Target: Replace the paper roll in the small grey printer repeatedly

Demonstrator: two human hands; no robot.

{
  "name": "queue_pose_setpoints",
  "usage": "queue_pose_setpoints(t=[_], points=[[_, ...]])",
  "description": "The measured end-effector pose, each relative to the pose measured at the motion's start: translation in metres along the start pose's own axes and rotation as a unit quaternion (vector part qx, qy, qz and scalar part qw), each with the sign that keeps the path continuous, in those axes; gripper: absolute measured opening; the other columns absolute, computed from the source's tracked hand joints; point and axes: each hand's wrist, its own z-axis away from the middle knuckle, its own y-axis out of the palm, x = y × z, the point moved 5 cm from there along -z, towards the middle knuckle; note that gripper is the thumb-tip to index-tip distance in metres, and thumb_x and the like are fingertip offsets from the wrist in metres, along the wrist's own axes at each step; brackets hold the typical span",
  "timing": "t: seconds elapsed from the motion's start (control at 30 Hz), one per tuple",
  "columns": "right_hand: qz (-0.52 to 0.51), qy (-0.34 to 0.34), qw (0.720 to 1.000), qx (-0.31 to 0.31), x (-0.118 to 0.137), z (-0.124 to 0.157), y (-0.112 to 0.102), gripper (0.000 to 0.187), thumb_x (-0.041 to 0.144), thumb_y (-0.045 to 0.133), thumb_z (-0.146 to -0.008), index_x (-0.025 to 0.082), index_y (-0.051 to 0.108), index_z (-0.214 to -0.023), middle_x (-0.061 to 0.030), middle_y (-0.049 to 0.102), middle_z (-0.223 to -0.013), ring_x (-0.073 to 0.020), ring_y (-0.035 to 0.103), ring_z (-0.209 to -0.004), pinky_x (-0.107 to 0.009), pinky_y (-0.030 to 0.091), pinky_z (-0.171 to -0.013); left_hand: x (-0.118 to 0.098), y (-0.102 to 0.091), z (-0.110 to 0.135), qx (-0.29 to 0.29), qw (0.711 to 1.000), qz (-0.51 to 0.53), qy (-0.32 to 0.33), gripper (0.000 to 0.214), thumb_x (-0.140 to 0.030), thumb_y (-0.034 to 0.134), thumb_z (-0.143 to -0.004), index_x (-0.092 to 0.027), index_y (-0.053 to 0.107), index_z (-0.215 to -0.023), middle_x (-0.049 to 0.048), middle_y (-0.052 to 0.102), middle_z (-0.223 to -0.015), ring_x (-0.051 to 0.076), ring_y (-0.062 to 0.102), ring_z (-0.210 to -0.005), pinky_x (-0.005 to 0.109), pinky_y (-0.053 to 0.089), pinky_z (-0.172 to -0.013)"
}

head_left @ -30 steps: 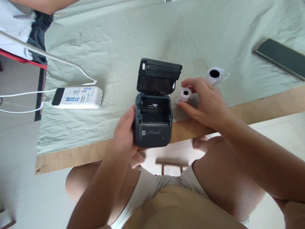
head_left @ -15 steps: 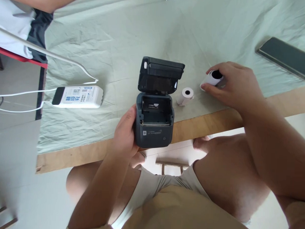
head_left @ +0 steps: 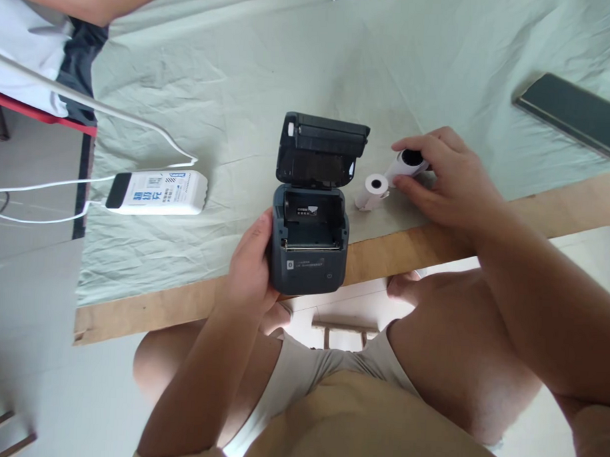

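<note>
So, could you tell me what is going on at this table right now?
A person steadies a small dark printer at the table edge with the left hand; its lid stands open, with no roll in the bay. The right hand grips a white paper roll close beside a second roll lying on the green cloth. A power bank and a phone lie farther off.

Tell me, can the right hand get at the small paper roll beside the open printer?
Probably yes: the small paper roll lies just beside the right hand, with nothing between them, though its fingers hold the other roll.
</note>
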Motion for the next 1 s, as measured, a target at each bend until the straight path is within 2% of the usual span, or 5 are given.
queue_pose_setpoints(t=[0.3, 0.4, 0.57, 0.8, 1.0], points=[[-0.005, 0.047, 0.999, 0.021, 0.004, -0.0007, -0.0015, 0.052, 0.033, 0.07, -0.091, 0.03, 0.06, -0.142, -0.0129, 0.07, -0.129, -0.035, 0.07, -0.12, -0.053, 0.058, -0.106, -0.0048, 0.0017, 0.0039, 0.126, 0.992, -0.019, 0.026, 0.045, -0.051, 0.098, -0.072, -0.021, 0.079, -0.099, 0.0004, 0.078, -0.078, 0.015, 0.072, -0.06, 0.022, 0.06, -0.051], [-0.016, 0.047, 0.999, 0.019, 0.0035, -0.001, 0.001, 0.051, 0.033, 0.071, -0.09, 0.027, 0.061, -0.139, -0.0142, 0.069, -0.127, -0.0355, 0.07, -0.12, -0.055, 0.058, -0.106, -0.0065, 0.0032, 0.0049, 0.123, 0.992, -0.015, 0.008, 0.047, -0.039, 0.104, -0.064, -0.02, 0.078, -0.098, -0.0012, 0.075, -0.075, 0.014, 0.071, -0.057, 0.021, 0.06, -0.049], [0.004, 0.036, 0.999, 0.016, 0.0033, -0.0016, 0.002, 0.039, 0.036, 0.071, -0.09, 0.025, 0.071, -0.128, -0.0135, 0.068, -0.116, -0.0308, 0.07, -0.105, -0.05, 0.062, -0.093, -0.0073, 0.0047, 0.0038, 0.116, 0.993, -0.015, 0.004, 0.05, -0.04, 0.105, -0.06, -0.019, 0.077, -0.095, -0.0007, 0.073, -0.072, 0.013, 0.069, -0.057, 0.019, 0.057, -0.047], [0.01, 0.007, 1.0, 0.0, 0.0052, -0.0006, 0.0004, 0.037, 0.036, 0.072, -0.09, 0.03, 0.072, -0.127, -0.0115, 0.071, -0.12, -0.0305, 0.071, -0.111, -0.048, 0.062, -0.095, -0.0061, 0.0037, 0.0033, 0.096, 0.995, -0.029, -0.009, 0.055, -0.044, 0.105, -0.057, -0.02, 0.076, -0.096, -0.0002, 0.073, -0.074, 0.014, 0.069, -0.058, 0.02, 0.058, -0.047], [0.008, 0.001, 1.0, 0.012, 0.009, 0.0004, 0.0, 0.047, 0.029, 0.065, -0.089, 0.026, 0.068, -0.136, -0.0129, 0.071, -0.129, -0.0317, 0.071, -0.118, -0.05, 0.062, -0.1, -0.006, 0.002, 0.0032, 0.103, 0.994, -0.029, -0.007, 0.049, -0.042, 0.103, -0.061, -0.021, 0.076, -0.096, -0.0002, 0.072, -0.074, 0.015, 0.068, -0.057, 0.022, 0.057, -0.048]])
